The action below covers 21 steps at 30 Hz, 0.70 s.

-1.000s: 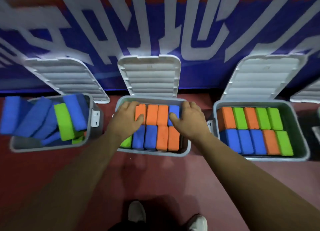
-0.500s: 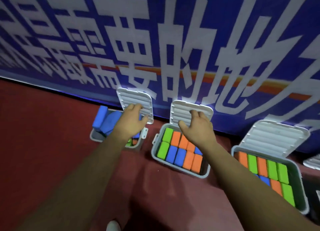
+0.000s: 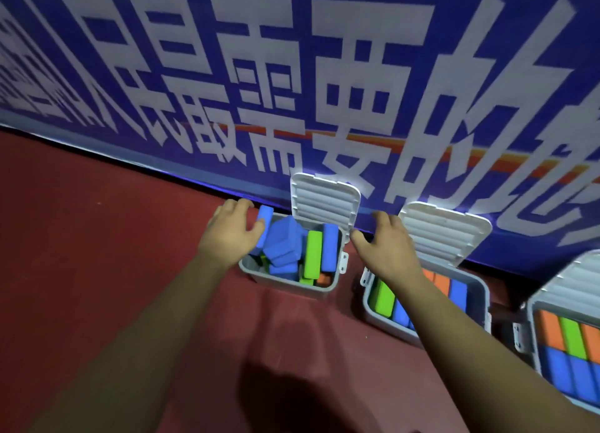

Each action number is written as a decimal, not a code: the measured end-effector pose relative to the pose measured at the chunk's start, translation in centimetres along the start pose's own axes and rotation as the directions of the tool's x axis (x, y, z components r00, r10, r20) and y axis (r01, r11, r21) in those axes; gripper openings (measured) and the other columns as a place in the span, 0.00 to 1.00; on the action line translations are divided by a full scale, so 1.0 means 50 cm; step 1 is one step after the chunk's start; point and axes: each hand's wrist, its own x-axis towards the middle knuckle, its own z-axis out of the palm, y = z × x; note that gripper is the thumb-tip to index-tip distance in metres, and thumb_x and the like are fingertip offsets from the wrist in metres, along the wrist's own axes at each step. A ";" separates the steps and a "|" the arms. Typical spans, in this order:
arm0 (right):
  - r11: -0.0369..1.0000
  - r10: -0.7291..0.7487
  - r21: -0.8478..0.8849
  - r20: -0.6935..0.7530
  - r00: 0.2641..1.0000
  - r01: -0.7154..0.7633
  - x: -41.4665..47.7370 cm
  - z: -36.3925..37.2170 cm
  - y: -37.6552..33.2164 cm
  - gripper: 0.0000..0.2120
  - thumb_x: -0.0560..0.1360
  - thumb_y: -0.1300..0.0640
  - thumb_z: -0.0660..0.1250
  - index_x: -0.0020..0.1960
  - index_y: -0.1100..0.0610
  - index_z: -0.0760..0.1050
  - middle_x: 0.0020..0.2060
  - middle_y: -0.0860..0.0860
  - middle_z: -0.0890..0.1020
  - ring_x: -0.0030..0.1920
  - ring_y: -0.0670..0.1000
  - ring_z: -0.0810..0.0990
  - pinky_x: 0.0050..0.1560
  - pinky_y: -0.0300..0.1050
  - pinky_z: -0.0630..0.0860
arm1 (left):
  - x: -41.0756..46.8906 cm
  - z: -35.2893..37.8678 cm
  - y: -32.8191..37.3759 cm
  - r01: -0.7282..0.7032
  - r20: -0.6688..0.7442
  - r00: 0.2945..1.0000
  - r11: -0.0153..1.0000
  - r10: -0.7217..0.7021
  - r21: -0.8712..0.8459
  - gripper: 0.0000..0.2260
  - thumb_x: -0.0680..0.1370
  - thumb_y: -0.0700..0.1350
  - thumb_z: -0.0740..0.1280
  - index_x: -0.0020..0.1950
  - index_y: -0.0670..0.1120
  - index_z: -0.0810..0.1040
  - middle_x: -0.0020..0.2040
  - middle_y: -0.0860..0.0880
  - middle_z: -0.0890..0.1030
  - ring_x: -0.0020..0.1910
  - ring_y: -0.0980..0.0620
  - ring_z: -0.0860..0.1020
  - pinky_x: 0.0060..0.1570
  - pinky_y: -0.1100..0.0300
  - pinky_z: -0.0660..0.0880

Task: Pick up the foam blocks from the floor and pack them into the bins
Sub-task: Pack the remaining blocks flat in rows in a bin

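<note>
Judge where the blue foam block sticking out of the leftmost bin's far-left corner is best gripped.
Probably the blue foam block's free upper end: it stands tilted above the bin's rim, its lower part wedged among other blocks. Come from above-left, where the left hand is, pinching across the thin faces.

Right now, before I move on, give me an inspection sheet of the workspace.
Surface: red floor; three bins stand on it by the wall.
Job's things: left bin holds jumbled blue blocks, a green block and an orange block; middle bin and right bin packed in neat rows; lids open.
Clutter: nothing seen.
Grippers: left hand at the leaning blue block on the left bin's rim, grip unclear; right hand open between left and middle bins, holding nothing.
Cables: nothing seen.
Surroundings: blue banner with white characters behind the bins.
</note>
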 end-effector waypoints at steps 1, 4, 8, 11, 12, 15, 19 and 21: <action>1.000 0.011 -0.001 0.001 1.000 -0.011 0.008 0.013 -0.016 0.27 0.75 0.41 0.63 0.68 0.57 0.69 0.59 0.58 0.74 0.60 0.62 0.74 0.64 0.57 0.71 | 0.017 0.003 -0.016 -0.014 0.015 1.000 1.000 0.014 -0.005 0.18 0.78 0.51 0.66 0.65 0.44 0.74 0.59 0.41 0.75 0.61 0.39 0.72 0.62 0.49 0.69; 0.998 0.056 -0.017 0.009 0.998 -0.056 0.045 0.048 -0.038 0.25 0.75 0.43 0.64 0.66 0.58 0.71 0.57 0.58 0.75 0.58 0.62 0.74 0.62 0.55 0.71 | 0.075 0.028 -0.045 -0.028 0.057 0.998 0.999 0.029 -0.021 0.17 0.77 0.49 0.67 0.63 0.43 0.75 0.58 0.41 0.76 0.60 0.39 0.73 0.60 0.49 0.69; 0.993 0.102 -0.056 0.024 0.994 -0.101 0.129 0.116 -0.022 0.22 0.75 0.44 0.64 0.62 0.57 0.72 0.54 0.56 0.74 0.57 0.61 0.74 0.60 0.54 0.71 | 0.172 0.111 -0.069 -0.055 0.126 0.990 0.998 0.057 -0.023 0.17 0.78 0.49 0.66 0.63 0.43 0.74 0.59 0.41 0.76 0.60 0.39 0.73 0.59 0.50 0.69; 0.990 0.129 -0.075 0.071 0.989 -0.123 0.199 0.184 -0.001 0.21 0.76 0.45 0.64 0.62 0.57 0.71 0.56 0.57 0.74 0.57 0.62 0.74 0.59 0.54 0.71 | 0.245 0.187 -0.082 -0.066 0.179 0.981 0.995 0.078 -0.072 0.16 0.78 0.48 0.66 0.63 0.41 0.75 0.58 0.39 0.76 0.60 0.37 0.73 0.61 0.49 0.69; 0.989 0.133 -0.072 0.084 0.987 -0.127 0.232 0.212 0.007 0.21 0.76 0.45 0.63 0.62 0.57 0.71 0.57 0.57 0.74 0.58 0.62 0.74 0.60 0.54 0.71 | 0.275 0.221 -0.088 -0.071 0.188 0.978 0.994 0.086 -0.085 0.17 0.78 0.49 0.66 0.62 0.40 0.76 0.58 0.38 0.76 0.59 0.36 0.74 0.61 0.48 0.70; 0.987 0.155 -0.060 0.130 0.979 -0.149 0.339 0.299 0.038 0.23 0.76 0.43 0.63 0.64 0.57 0.70 0.58 0.58 0.74 0.59 0.62 0.74 0.61 0.56 0.71 | 0.365 0.331 -0.110 -0.075 0.185 0.978 0.992 0.093 -0.104 0.24 0.73 0.57 0.59 0.57 0.40 0.78 0.52 0.38 0.78 0.53 0.35 0.76 0.55 0.43 0.75; 0.980 0.199 -0.054 0.160 0.967 -0.192 0.472 0.423 0.094 0.25 0.76 0.43 0.63 0.67 0.58 0.69 0.59 0.58 0.74 0.60 0.62 0.74 0.61 0.57 0.71 | 0.472 0.488 -0.147 -0.080 0.244 0.964 0.992 0.101 -0.096 0.24 0.72 0.56 0.58 0.55 0.40 0.79 0.52 0.38 0.79 0.52 0.36 0.78 0.53 0.42 0.76; 0.975 0.224 -0.045 0.182 0.957 -0.219 0.527 0.488 0.131 0.25 0.76 0.43 0.63 0.67 0.58 0.69 0.60 0.58 0.73 0.61 0.62 0.73 0.62 0.58 0.71 | 0.516 0.563 -0.157 -0.053 0.328 0.942 0.996 0.072 -0.066 0.18 0.75 0.53 0.62 0.57 0.41 0.78 0.56 0.39 0.78 0.56 0.38 0.77 0.56 0.45 0.74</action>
